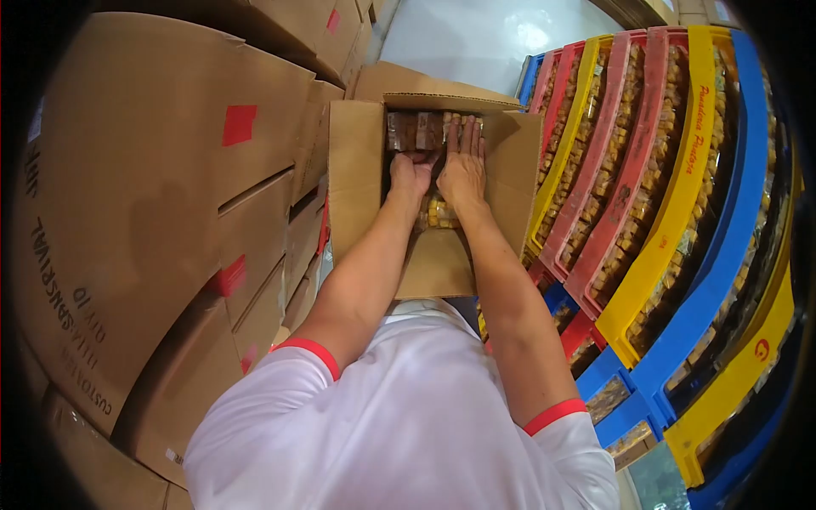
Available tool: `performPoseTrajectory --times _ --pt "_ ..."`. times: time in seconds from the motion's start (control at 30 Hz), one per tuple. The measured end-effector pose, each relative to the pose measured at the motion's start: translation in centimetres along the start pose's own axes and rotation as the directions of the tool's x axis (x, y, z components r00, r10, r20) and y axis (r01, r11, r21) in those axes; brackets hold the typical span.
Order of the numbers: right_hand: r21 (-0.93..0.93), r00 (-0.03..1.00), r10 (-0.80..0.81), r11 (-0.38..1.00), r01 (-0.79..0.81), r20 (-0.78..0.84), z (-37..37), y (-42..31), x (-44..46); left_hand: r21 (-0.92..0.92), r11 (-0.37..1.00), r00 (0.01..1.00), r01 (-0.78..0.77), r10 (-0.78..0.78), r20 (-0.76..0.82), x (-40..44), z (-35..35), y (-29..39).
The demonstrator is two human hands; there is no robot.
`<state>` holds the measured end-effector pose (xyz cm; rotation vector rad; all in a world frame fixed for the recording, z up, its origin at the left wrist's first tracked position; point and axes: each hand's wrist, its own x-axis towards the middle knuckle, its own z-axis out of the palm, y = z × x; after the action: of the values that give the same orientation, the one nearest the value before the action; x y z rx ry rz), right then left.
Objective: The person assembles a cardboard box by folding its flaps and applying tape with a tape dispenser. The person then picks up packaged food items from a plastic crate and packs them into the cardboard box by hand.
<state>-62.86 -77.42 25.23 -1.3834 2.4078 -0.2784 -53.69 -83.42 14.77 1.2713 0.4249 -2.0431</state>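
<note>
An open cardboard box with its flaps spread stands in front of me. Both my hands reach down into it. My left hand is curled, with thumb bent in, just below the dark brown clear-wrapped packs; what it grips, if anything, is hidden. My right hand lies with fingers stretched out over pale golden packs at the far right of the box. Closer to me, between and below my wrists, more yellow-gold wrapped packs show inside the box.
Large cardboard cartons with red labels are stacked on my left. To my right rise stacked red, yellow and blue crates full of small golden-brown wrapped pieces. A pale glossy floor shows beyond the box.
</note>
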Motion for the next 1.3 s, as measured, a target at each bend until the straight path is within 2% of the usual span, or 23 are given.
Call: performPoseTrajectory --times 0.1,0.2,0.3,0.4,0.43,0.5,0.53,0.57,0.63,0.67,0.7,0.73,0.77,0.83,0.87,0.93,0.97,1.07,1.1,1.13,1.17,1.2,1.3 --pt "-0.049 0.999 -0.039 0.998 0.038 -0.015 1.9 0.9 0.4 -0.003 0.998 0.997 -0.063 0.063 0.037 -0.7 0.2 -0.4" --pt "-0.084 0.999 -0.020 0.996 0.024 0.046 4.1 2.1 0.7 0.033 0.995 0.994 -0.099 0.097 0.052 0.1 -0.4 -0.6" --pt "-0.041 1.000 -0.011 0.999 0.012 0.010 4.8 2.1 1.9 0.014 1.000 0.991 -0.014 0.012 0.136 1.7 -0.7 -0.1" --pt "0.018 0.998 -0.001 1.000 0.000 0.057 3.9 2.1 1.9 0.091 0.996 1.000 -0.002 0.000 0.018 -1.0 2.3 0.3" --pt "0.013 0.999 0.001 1.000 -0.001 0.041 3.3 2.0 2.1 0.094 0.996 0.999 0.001 -0.004 0.034 -0.2 1.4 0.3" --pt "-0.002 0.978 0.076 0.997 -0.077 0.195 2.1 1.4 2.2 0.178 0.984 0.982 -0.024 -0.010 0.189 2.7 -1.6 0.2" --pt "0.060 0.975 0.085 0.993 -0.099 0.207 0.4 0.7 1.9 0.211 0.973 0.996 -0.088 0.079 0.051 2.2 -1.6 -0.2" --pt "0.059 0.975 0.092 0.993 -0.106 0.201 -1.3 0.1 1.8 0.216 0.973 0.996 -0.083 0.073 0.056 2.0 -1.5 -0.3" --pt "0.035 0.870 0.146 0.982 -0.184 0.472 -5.6 -2.3 1.1 0.627 0.760 0.985 -0.172 0.134 0.107 0.9 -1.5 0.2" --pt "0.008 0.983 0.023 1.000 -0.025 0.185 -3.7 -2.1 -0.9 0.919 0.393 0.998 -0.042 0.065 0.018 0.0 -0.9 1.0" --pt "0.090 0.988 -0.067 0.994 0.054 0.141 -4.4 -2.4 -2.3 0.920 0.388 0.998 -0.052 0.057 0.033 -2.3 0.6 1.5" --pt "0.166 0.984 -0.154 0.977 0.137 0.089 -5.3 -2.7 -3.9 0.984 -0.147 0.994 -0.104 -0.053 0.097 -4.8 2.0 1.9" --pt "0.231 0.977 -0.175 0.962 0.143 0.122 -6.6 -3.1 -5.7 0.751 -0.632 0.980 -0.188 -0.172 0.101 -6.3 2.9 2.2" --pt "0.291 0.973 -0.186 0.946 0.140 0.136 -9.6 -3.5 -8.8 0.725 -0.678 0.927 -0.122 -0.339 -0.160 -3.3 -1.1 3.0" --pt "0.345 0.968 -0.200 0.928 0.138 0.151 -11.2 -3.4 -10.2 0.714 -0.686 0.926 -0.139 -0.345 -0.151 -4.8 0.1 2.6" --pt "0.390 0.970 -0.199 0.911 0.131 0.138 -12.8 -3.1 -12.3 0.701 -0.712 0.916 0.031 -0.260 -0.304 -9.5 3.4 1.6" --pt "0.415 0.978 -0.195 0.898 0.145 0.080 -13.3 -2.9 -13.5 0.673 -0.740 0.907 -0.004 -0.286 -0.310 -10.0 3.4 1.5" --pt "0.463 0.984 -0.118 0.870 0.168 -0.134 -14.6 -2.3 -16.3 0.554 -0.783 0.858 -0.282 -0.464 -0.219 -9.7 1.3 2.0" --pt "0.479 0.985 -0.072 0.867 0.139 -0.157 -15.3 -2.6 -16.7 0.512 -0.772 0.833 -0.377 -0.524 -0.177 -9.3 1.0 1.9" --pt "0.409 0.966 -0.087 0.894 0.183 -0.243 -16.5 -2.6 -17.9 0.465 -0.756 0.808 -0.461 -0.574 -0.133 -9.0 0.9 1.5" --pt "0.437 0.974 -0.065 0.886 0.158 -0.219 -18.0 -2.6 -18.8 0.410 -0.736 0.787 -0.538 -0.613 -0.067 -8.4 0.7 1.3" --pt "0.369 0.977 -0.070 0.918 0.141 -0.201 -19.8 -2.5 -20.1 0.348 -0.712 0.765 -0.610 -0.643 0.025 -8.2 1.3 0.9" --pt "0.370 0.965 0.057 0.928 0.043 -0.257 -22.1 -1.3 -24.8 0.180 -0.634 0.650 -0.752 -0.667 0.364 -7.2 4.3 0.9"
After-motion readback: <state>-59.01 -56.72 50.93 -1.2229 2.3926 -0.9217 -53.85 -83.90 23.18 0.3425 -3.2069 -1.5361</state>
